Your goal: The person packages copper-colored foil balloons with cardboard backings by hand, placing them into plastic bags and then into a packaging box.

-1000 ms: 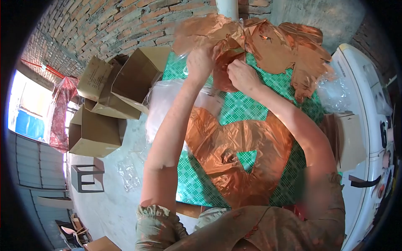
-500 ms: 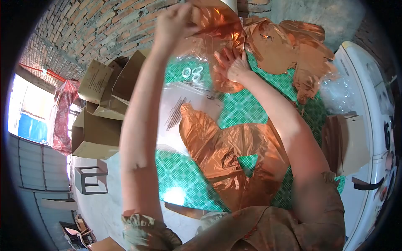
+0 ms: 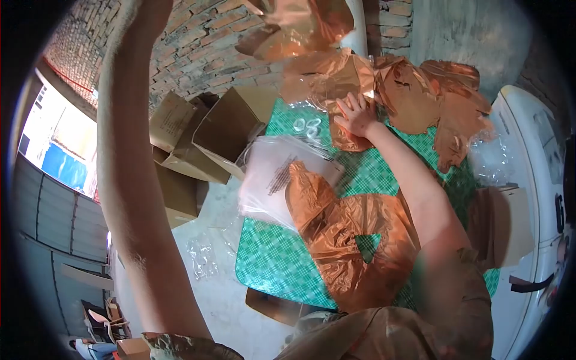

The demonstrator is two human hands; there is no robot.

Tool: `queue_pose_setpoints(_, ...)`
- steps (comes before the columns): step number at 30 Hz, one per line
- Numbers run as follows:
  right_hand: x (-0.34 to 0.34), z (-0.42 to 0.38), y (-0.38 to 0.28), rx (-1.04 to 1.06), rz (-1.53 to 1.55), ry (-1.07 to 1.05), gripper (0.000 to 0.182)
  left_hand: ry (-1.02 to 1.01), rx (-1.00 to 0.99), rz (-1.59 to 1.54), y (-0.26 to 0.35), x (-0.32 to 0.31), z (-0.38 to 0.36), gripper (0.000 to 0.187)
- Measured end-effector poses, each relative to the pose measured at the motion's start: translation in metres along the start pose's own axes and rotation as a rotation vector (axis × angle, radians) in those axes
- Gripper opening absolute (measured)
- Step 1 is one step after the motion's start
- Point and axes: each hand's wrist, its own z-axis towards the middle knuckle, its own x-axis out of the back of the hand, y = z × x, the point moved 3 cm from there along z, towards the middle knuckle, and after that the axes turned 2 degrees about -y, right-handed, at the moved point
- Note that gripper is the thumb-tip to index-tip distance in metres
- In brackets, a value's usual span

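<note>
My right hand (image 3: 359, 117) lies flat with its fingers spread on a copper-coloured foil balloon (image 3: 351, 141), part of a pile at the table's far end. My left arm reaches up at the left. Only the base of my left hand (image 3: 150, 11) shows at the top edge, and its fingers are out of frame. Another copper foil piece (image 3: 306, 27) is raised above the pile, blurred; what holds it is not visible. Nearer to me lies a large flat, crumpled foil balloon (image 3: 360, 222) with a triangular opening.
A green checked table (image 3: 276, 255) bears a stack of clear plastic bags (image 3: 273, 174) and small white rings (image 3: 307, 126). Open cardboard boxes (image 3: 225, 129) stand left of it. More foil (image 3: 411, 99) and clear plastic (image 3: 489, 159) lie at the right, beside a white appliance (image 3: 528, 132).
My left hand has swung up and left, mostly out of frame. A foil piece has risen off the pile. My right hand stays pressed on the foil, and the view has shifted.
</note>
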Motion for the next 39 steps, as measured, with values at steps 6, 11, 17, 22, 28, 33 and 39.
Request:
queue_pose_setpoints(6, 0.038, -0.006, 0.017, 0.122, 0.694, 0.186, 0.081, -0.271, 0.165, 0.084, -0.006, 0.01, -0.005, 0.038)
queue_pose_setpoints(11, 0.157, -0.109, 0.011, 0.261, 1.548, 0.194, 0.075, -0.219, 0.326, 0.062, 0.022, -0.008, -0.034, 0.037)
queue_pose_setpoints(17, 0.258, -0.184, -0.01, 0.394, 1.366, 0.366, 0.095, -0.404, 0.226, 0.101, 0.062, -0.013, -0.054, 0.04)
queue_pose_setpoints(22, 0.333, -0.241, -0.069, 0.507, 1.423, 0.414, 0.066, -0.496, 0.182, 0.108, 0.117, -0.021, -0.066, 0.042)
queue_pose_setpoints(28, 0.37, -0.288, -0.093, 0.522, 1.392, 0.588, 0.021, -0.504, 0.111, 0.024, 0.191, -0.036, -0.085, 0.045)
queue_pose_setpoints(33, 0.371, -0.32, -0.094, 0.417, 1.36, 0.612, 0.021, -0.616, 0.073, 0.181, 0.205, -0.046, -0.093, 0.045)
queue_pose_setpoints(39, 0.363, -0.341, -0.078, 0.392, 1.312, 0.558, 0.029, -0.598, 0.023, 0.22, 0.201, -0.055, -0.096, 0.044)
